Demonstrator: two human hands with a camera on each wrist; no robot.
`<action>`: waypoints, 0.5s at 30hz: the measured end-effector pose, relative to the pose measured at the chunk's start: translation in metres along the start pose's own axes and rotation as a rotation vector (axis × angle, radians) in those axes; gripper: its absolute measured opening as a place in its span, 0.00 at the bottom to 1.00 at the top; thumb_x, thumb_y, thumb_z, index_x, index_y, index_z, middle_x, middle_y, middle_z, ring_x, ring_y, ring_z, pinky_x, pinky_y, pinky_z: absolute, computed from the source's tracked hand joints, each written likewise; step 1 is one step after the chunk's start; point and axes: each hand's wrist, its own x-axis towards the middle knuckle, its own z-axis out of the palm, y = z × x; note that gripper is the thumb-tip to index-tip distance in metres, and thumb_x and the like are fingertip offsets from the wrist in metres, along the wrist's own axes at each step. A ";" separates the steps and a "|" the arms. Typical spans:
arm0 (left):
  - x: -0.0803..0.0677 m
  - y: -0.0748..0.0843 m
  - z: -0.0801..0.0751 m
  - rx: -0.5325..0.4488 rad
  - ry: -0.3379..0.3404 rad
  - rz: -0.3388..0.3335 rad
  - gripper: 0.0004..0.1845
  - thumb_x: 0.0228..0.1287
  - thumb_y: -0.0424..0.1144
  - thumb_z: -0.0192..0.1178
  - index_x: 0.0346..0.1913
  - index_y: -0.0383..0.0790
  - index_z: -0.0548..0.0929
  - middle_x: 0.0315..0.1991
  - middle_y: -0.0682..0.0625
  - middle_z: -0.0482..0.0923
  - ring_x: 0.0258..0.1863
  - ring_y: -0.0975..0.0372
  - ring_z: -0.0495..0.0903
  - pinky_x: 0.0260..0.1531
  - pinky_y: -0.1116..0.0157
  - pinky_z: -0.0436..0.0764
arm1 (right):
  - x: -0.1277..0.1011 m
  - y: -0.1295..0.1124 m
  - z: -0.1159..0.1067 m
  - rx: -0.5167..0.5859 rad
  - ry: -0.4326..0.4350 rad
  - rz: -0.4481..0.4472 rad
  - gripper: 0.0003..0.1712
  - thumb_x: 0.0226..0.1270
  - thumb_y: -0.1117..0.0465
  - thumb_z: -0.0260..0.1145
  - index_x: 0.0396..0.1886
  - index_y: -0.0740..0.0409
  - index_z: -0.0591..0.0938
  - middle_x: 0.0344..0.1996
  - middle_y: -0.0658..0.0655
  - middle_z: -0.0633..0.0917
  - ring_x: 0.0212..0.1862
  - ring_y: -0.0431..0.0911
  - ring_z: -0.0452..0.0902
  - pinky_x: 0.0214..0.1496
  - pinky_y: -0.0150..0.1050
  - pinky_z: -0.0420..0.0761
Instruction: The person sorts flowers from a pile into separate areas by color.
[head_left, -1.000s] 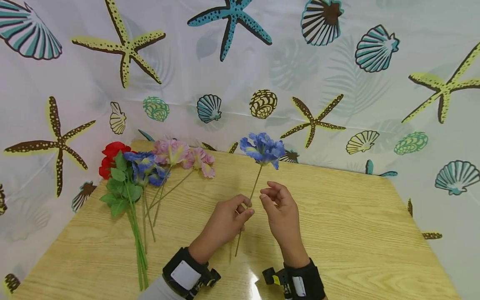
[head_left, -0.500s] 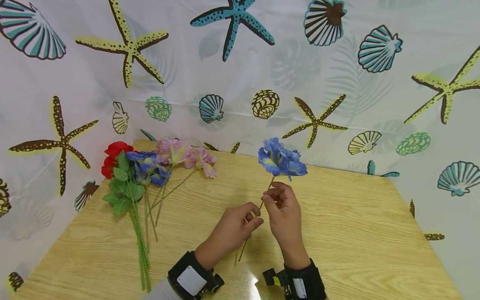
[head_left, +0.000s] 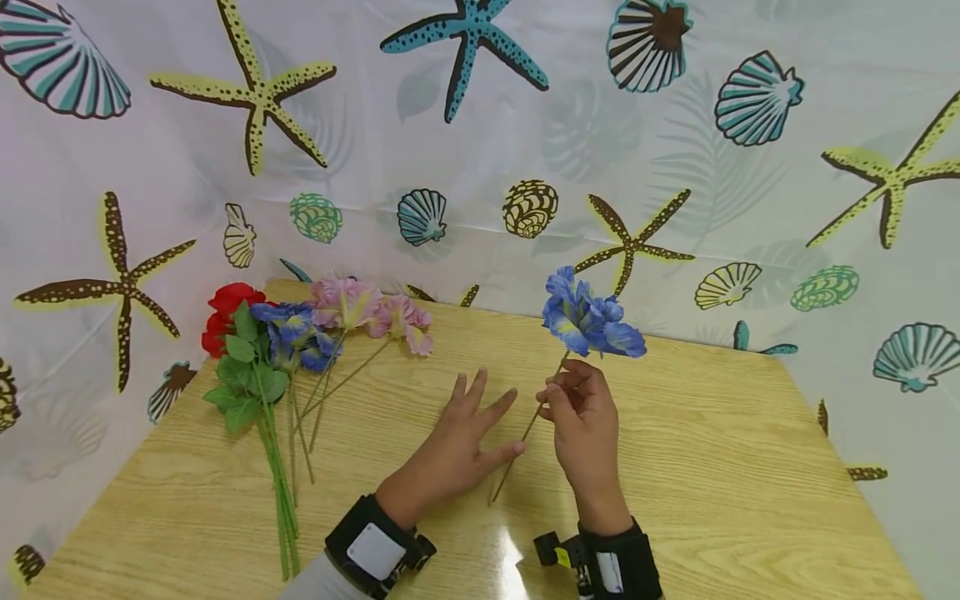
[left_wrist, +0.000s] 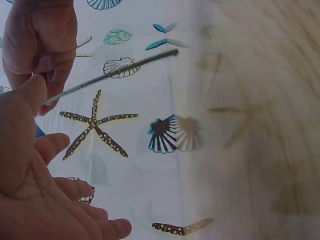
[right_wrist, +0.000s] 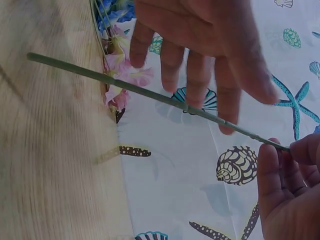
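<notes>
A blue artificial flower [head_left: 588, 317] with yellow-streaked petals is held up by my right hand [head_left: 588, 437], whose thumb and fingers pinch its thin stem just below the bloom. The stem [right_wrist: 150, 94] slants down to the left, its lower end bare. Beside it, my left hand [head_left: 461, 442] is spread with straight fingers and holds nothing; its thumb comes close to the stem in the head view, and I cannot tell whether they touch. In the left wrist view the left palm [left_wrist: 35, 190] faces the camera, with the right hand [left_wrist: 42, 40] beyond it.
On the table's [head_left: 712, 467] left lie red flowers [head_left: 225, 312] with green leaves, blue flowers [head_left: 296, 337] and pink flowers [head_left: 345, 302], their stems pointing toward me. A cloth [head_left: 480, 150] printed with shells and starfish hangs behind the table.
The left hand gripped the stem at first; the right hand came in and pinched it. The left hand has let go and spread its fingers, and the flower has shifted right.
</notes>
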 end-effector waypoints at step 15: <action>-0.004 -0.029 -0.007 0.453 0.015 -0.119 0.41 0.63 0.68 0.56 0.76 0.56 0.65 0.79 0.38 0.43 0.75 0.35 0.34 0.64 0.30 0.45 | 0.012 0.004 -0.024 -0.162 -0.127 0.208 0.19 0.75 0.68 0.57 0.63 0.60 0.71 0.44 0.62 0.77 0.40 0.47 0.80 0.39 0.38 0.83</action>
